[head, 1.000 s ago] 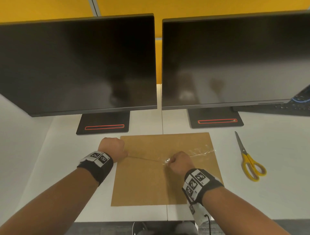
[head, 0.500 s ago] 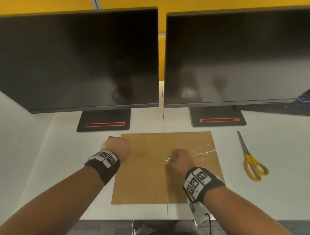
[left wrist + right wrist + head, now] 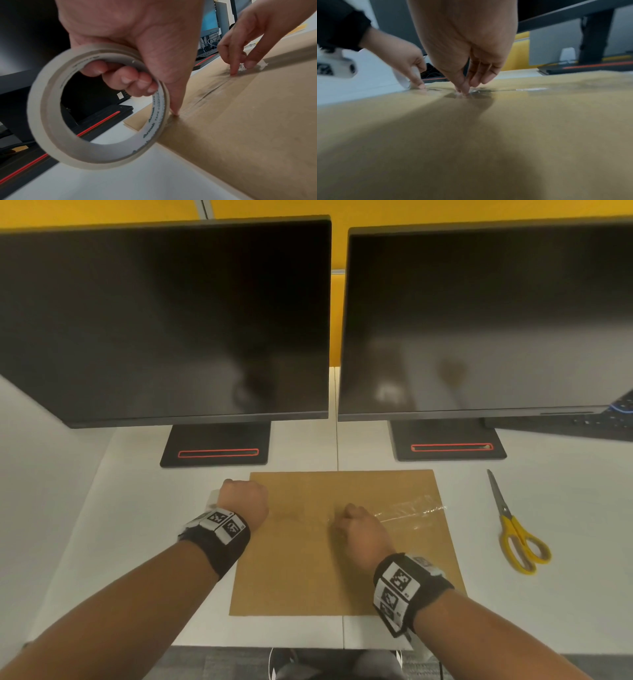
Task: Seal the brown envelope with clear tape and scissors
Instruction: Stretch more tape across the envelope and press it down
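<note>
The brown envelope (image 3: pixel 308 577) lies flat on the white desk. My left hand (image 3: pixel 243 498) has its fingers curled through the core of the clear tape roll (image 3: pixel 42 108) at the envelope's left edge, with the thumb tip pressing the tape down. A tape strip (image 3: pixel 205 94) runs along the envelope from there to my right hand (image 3: pixel 359 529). That hand pinches the strip's crumpled end against the middle of the envelope (image 3: pixel 471 135). More wrinkled tape (image 3: pixel 411 508) lies to the right. The yellow-handled scissors (image 3: pixel 517 532) rest on the desk, right of the envelope, untouched.
Two dark monitors (image 3: pixel 164 320) (image 3: pixel 479 320) stand close behind the envelope on black bases (image 3: pixel 215 445) (image 3: pixel 448 440). A dark keyboard (image 3: pixel 609 419) shows at the far right. Bare white desk (image 3: pixel 137 525) lies left of the envelope.
The strip stretched in the air between my hands has come down onto the envelope. My left hand moved right, onto the envelope's left edge.
</note>
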The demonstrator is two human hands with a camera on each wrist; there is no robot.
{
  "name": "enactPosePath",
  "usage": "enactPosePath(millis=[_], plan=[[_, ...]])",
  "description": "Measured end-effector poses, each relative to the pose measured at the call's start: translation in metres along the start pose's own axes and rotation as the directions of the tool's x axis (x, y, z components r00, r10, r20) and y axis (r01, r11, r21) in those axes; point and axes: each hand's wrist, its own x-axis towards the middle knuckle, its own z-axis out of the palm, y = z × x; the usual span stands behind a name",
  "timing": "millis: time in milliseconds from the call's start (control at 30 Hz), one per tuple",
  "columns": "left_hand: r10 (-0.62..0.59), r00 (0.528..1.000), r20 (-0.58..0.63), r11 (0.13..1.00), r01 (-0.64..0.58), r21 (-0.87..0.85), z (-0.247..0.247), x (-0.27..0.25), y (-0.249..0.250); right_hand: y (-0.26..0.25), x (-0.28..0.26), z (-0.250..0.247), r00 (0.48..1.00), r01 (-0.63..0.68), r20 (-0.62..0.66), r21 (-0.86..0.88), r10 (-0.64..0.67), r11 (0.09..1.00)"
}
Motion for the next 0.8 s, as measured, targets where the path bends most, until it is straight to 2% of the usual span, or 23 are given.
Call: enactPosePath(millis=[100, 200, 267, 633, 800], plan=[[-0.006, 1.000, -0.001, 1.000, 0.006, -0.012, 0.002, 0.000, 0.000, -0.002, -0.003, -0.001, 0.998, 0.025, 0.067, -0.096, -0.019, 0.995], [-0.004, 1.000, -0.002, 1.000, 0.004, -0.015, 0.002, 0.000, 0.000, 0.000, -0.006, -0.003, 0.993, 0.107, 0.067, -0.183, -0.096, 0.977], [-0.004, 1.000, 0.006, 1.000, 0.004, -0.016, 0.002, 0.001, 0.000, 0.002, -0.004, -0.004, 0.993, 0.113, 0.069, -0.208, -0.100, 0.972], [-0.011, 1.000, 0.005, 1.000, 0.011, -0.015, 0.004, 0.002, -0.001, 0.008, -0.010, -0.012, 0.997, 0.062, 0.053, -0.134, -0.055, 0.989], [-0.009, 1.000, 0.001, 1.000, 0.009, -0.014, 0.003, 0.001, 0.000, -0.008, -0.007, -0.021, 0.994, 0.063, 0.100, -0.197, -0.044, 0.978]])
